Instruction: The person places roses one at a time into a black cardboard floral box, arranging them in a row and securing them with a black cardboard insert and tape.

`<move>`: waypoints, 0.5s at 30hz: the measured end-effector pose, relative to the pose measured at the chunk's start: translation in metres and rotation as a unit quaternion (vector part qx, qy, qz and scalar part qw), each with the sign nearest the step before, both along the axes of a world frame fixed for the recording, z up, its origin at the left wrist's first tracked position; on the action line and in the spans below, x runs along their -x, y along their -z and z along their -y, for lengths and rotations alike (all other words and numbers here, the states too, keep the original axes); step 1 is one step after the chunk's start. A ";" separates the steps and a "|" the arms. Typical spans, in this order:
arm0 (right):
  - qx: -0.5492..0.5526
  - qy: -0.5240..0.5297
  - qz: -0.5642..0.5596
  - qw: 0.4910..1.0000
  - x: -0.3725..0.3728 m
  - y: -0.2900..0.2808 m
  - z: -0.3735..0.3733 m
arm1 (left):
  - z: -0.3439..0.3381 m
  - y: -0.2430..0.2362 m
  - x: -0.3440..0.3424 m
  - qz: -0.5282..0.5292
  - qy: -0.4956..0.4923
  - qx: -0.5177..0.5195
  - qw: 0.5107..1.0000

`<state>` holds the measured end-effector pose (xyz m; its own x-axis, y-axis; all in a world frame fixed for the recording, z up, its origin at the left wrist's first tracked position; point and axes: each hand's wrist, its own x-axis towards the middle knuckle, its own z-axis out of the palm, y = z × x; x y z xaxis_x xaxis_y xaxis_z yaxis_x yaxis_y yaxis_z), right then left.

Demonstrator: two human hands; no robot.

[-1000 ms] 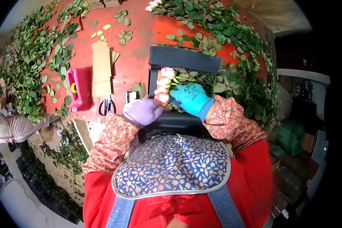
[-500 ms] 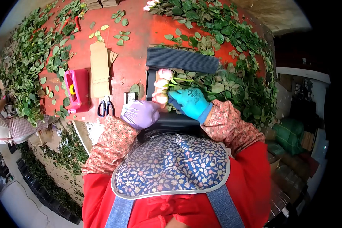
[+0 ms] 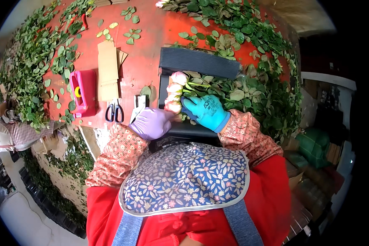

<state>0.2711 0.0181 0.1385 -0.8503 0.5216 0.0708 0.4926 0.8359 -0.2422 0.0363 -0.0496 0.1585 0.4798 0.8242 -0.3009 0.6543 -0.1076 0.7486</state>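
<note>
Pale pink and white roses (image 3: 175, 88) lie in a column in a black tray (image 3: 163, 88), heads left, leafy stems running right. My right hand (image 3: 207, 110), in a blue glove with a dark cuff, curls over the stems beside the lowest heads; its fingertips touch a stem there. My left hand (image 3: 151, 124), in a purple glove, is closed just left of and below the lowest rose, knuckles up. A small tan piece shows by its fingers; what it grips is hidden. Brown cardboard shows behind the rose heads.
Left of the tray lie dark-handled scissors (image 3: 115, 111), tan cardboard strips (image 3: 108, 71) and a pink tape dispenser (image 3: 84, 93). A ridged black flap (image 3: 199, 63) borders the tray's far side. Leafy stems (image 3: 26, 74) cover the red table's sides. Another person (image 3: 16, 135) stands far left.
The view has shifted slightly. My left hand has moved very little, staying closed beside the lowest rose. My right hand keeps its place over the stems; the roses remain in the tray.
</note>
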 end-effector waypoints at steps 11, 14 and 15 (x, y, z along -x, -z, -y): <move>-0.009 -0.048 0.192 0.980 0.016 0.004 0.006 | -0.005 0.002 0.002 -0.030 0.041 0.004 0.999; -0.013 -0.067 0.163 0.984 0.011 0.017 0.000 | -0.007 -0.003 0.000 -0.043 0.048 0.014 0.998; -0.045 -0.049 0.149 0.987 0.014 0.017 -0.001 | -0.005 0.002 0.001 -0.030 0.043 0.001 0.999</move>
